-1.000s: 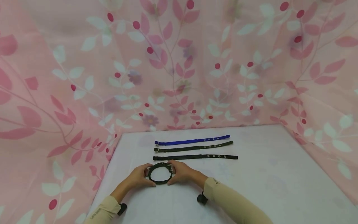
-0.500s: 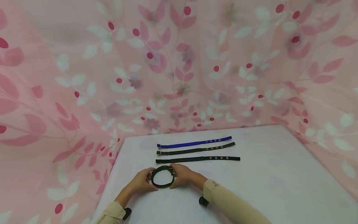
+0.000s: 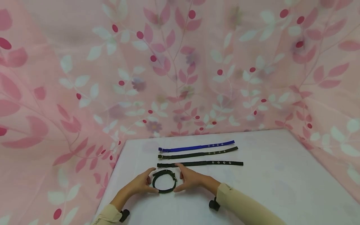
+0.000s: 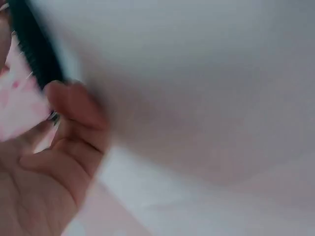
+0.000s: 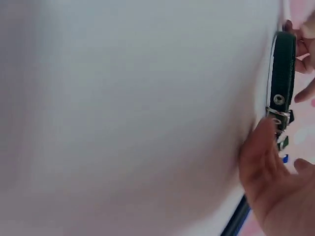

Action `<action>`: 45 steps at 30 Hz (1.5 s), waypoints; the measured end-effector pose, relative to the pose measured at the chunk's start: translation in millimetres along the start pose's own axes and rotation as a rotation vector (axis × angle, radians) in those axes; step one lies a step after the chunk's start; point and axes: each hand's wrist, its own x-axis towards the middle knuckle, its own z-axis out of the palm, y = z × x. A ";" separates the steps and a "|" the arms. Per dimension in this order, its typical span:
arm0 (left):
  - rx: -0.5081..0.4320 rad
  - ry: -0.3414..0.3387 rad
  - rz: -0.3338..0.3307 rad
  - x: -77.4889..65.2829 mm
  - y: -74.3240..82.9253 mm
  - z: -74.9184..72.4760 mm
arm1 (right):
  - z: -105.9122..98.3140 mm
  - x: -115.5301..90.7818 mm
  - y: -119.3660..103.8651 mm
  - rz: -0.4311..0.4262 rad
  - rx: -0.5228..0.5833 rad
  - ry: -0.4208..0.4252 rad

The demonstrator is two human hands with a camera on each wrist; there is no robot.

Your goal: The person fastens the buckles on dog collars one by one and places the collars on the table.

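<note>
A dark green buckled collar stands as a loop on the white table, between my two hands. Its silver buckle faces the right hand, and a short strap end sticks out at its upper left. My left hand curves loosely beside the loop's left side, thumb tip right at the lower edge. Across from it, my right hand is spread apart from the buckle side, its thumb near the lower right. In the right wrist view, the collar's band shows an eyelet and buckle just beyond the right thumb. The left wrist view is blurred.
Behind the loop, three collars lie stretched out side by side: a blue one, an olive green one and a black one. The right index fingertip overlaps the black collar. Pink floral cloth walls the table at back and sides.
My right hand has drawn off to the right and its fingers have come away from the collar. The left fingers have loosened, and the collar's strap end now shows at upper left.
</note>
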 end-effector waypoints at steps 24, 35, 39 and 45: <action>0.618 0.400 0.076 17.7 4.3 -3.0 | -100.7 -109.8 102.2 -0.054 -0.961 0.424; 0.270 0.277 0.094 49.5 -4.8 -4.7 | -119.6 -121.0 135.7 0.135 -0.601 0.409; 0.095 0.226 0.051 60.4 -8.1 -3.8 | -120.7 -118.9 143.3 0.182 -0.488 0.397; 0.170 0.154 0.089 75.9 -11.8 -3.1 | -121.8 -108.7 138.6 0.235 -0.382 0.378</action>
